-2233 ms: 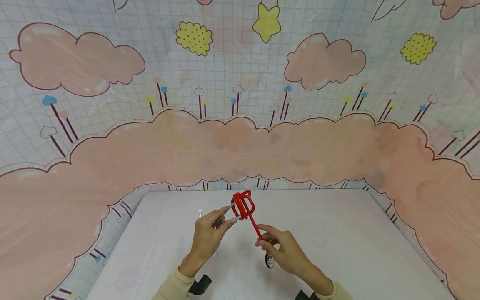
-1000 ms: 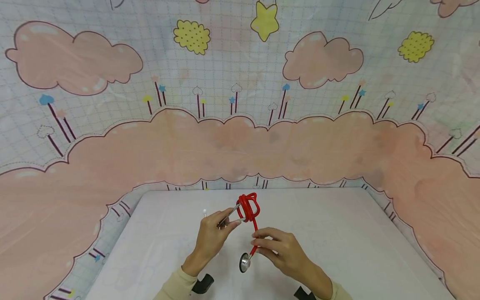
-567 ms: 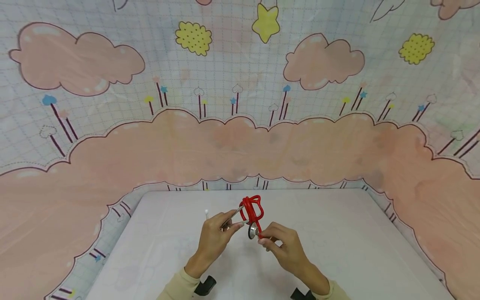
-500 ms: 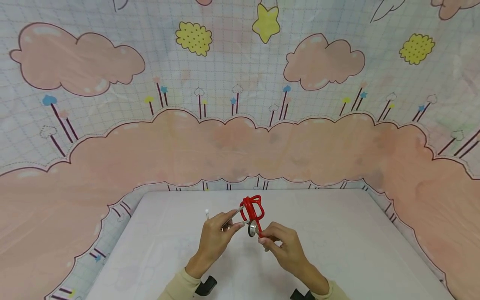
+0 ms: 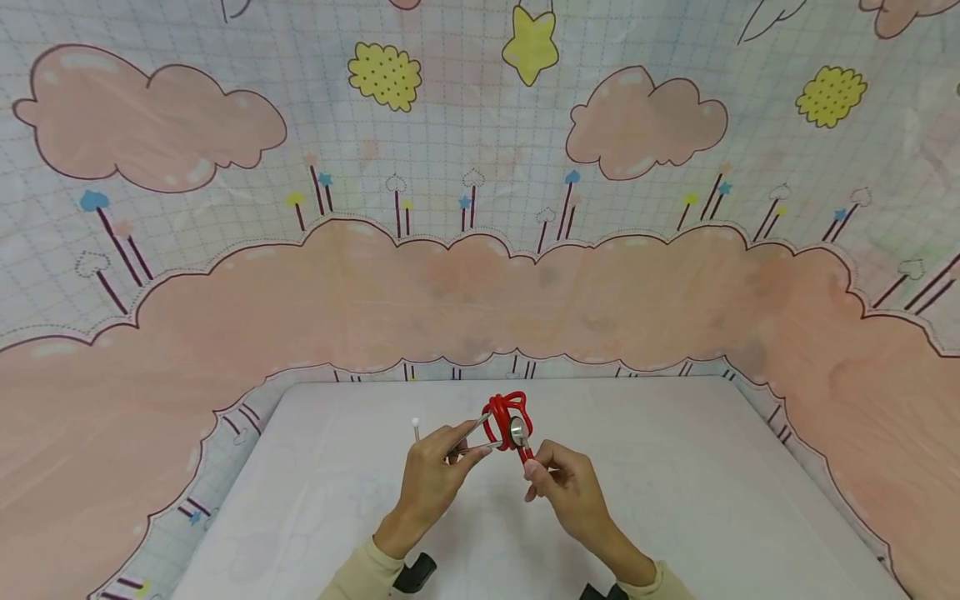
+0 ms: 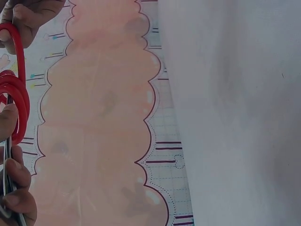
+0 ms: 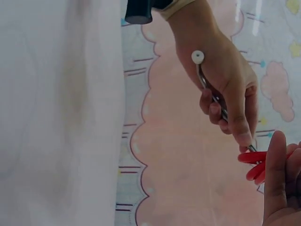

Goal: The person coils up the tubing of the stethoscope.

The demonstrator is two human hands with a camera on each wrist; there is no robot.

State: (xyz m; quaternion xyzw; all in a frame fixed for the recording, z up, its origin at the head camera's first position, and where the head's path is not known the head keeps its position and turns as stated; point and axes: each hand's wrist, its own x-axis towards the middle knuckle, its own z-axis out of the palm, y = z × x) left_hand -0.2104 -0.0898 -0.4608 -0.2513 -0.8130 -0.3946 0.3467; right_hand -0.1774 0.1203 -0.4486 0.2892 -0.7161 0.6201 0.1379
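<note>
Above the table, a stethoscope is held up in both hands. Its red tubing [image 5: 498, 417] is wound in loops around the metal ear tubes. My left hand [image 5: 429, 483] grips those metal tubes, and a white eartip [image 5: 416, 423] sticks out behind its fingers; the right wrist view shows the eartip [image 7: 198, 57] larger. Between thumb and fingers my right hand [image 5: 573, 492] pinches the tubing's end just below the silver chest piece [image 5: 519, 431], which overlaps the loops in the head view. The left wrist view catches the red loops [image 6: 19, 94] at its left edge.
A white table [image 5: 675, 483] lies under both hands. Behind and around it hangs a cloth [image 5: 450, 300] printed with clouds and stars. Dark wrist mounts [image 5: 415, 573] show at the sleeves.
The right hand has brought the chest piece up from below the loops to in front of them, and the free tubing has shortened. The left hand has shifted slightly right, still gripping the metal tubes.
</note>
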